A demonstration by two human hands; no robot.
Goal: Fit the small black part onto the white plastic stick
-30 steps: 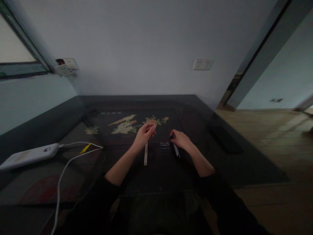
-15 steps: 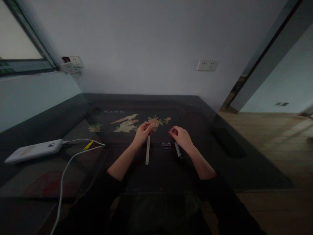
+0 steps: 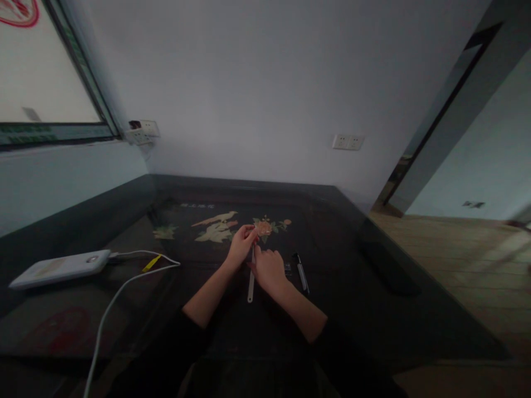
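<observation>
My left hand (image 3: 243, 245) is closed in a pinch above the table, its fingertips around something small and maybe clear that I cannot make out. Just beneath, a thin pale ruler (image 3: 250, 290), with a hole at its near end, lies pointing away from me. My right hand (image 3: 269, 269) has come over the ruler, thumb and index finger closed at its sides. Behind that hand a small clear piece (image 3: 287, 268) shows only in part. A slim pen-like tool (image 3: 302, 276), black and silver, lies to the right of it.
On the left of the dark table (image 3: 344, 320) lies a white power bank (image 3: 62, 269), with a white cable (image 3: 120, 287) running to the front edge and a yellow tag (image 3: 151, 263) on it. A dark flat object (image 3: 388, 268) lies at the right. The wall stands behind.
My right hand has let go of the pen-like tool and moved left to the ruler, now partly covering the clear piece. My left hand stays pinched. The view has tilted up slightly.
</observation>
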